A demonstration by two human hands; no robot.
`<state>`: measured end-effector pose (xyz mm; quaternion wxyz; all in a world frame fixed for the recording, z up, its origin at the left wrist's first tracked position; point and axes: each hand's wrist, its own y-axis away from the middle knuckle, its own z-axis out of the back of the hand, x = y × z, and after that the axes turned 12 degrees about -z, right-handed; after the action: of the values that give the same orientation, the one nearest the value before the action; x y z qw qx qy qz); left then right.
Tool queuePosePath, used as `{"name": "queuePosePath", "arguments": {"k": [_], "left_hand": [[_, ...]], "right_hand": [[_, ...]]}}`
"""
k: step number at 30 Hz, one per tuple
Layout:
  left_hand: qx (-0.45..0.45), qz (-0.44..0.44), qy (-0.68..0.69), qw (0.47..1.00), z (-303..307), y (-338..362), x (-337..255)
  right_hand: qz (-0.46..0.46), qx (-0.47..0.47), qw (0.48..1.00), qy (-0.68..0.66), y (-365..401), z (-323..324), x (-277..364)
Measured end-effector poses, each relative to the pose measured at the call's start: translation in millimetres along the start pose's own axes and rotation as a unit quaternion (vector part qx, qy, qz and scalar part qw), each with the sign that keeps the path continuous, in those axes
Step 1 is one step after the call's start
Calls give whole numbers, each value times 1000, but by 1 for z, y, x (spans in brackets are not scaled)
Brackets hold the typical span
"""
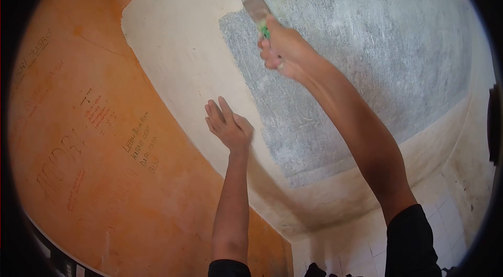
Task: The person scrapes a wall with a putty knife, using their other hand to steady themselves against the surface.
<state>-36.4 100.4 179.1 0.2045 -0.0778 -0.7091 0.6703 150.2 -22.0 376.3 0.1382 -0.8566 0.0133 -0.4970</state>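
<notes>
My right hand [280, 46] is wrapped round the green handle of a putty knife [256, 8]. The knife's broad metal blade lies at the upper left edge of a rough grey patch [361, 67] on the wall, where it meets the cream-white surface [188, 41]. Lower and to the left, my left hand [228, 124] rests against the cream-white surface with its fingers spread, holding nothing. Its palm side is hidden.
An orange wall [99, 172] with handwriting on it stands at the left. Below the patch are whitish tiles [361, 245]. A dark object [493, 125] shows at the right edge.
</notes>
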Motion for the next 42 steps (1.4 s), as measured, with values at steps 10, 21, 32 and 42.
{"name": "queuePosePath", "arguments": {"k": [10, 21, 32, 42], "left_hand": [[7, -4, -3, 1000, 1, -1, 1], [5, 4, -15, 1000, 2, -1, -2], [3, 0, -25, 1000, -1, -4, -1], [16, 0, -18, 1000, 3, 4, -1]], "right_hand": [[-53, 27, 996, -64, -6, -4, 11], [-60, 41, 996, -42, 4, 6, 16], [-27, 23, 999, -1, -2, 4, 12], [-19, 44, 999, -13, -6, 14, 17]]}}
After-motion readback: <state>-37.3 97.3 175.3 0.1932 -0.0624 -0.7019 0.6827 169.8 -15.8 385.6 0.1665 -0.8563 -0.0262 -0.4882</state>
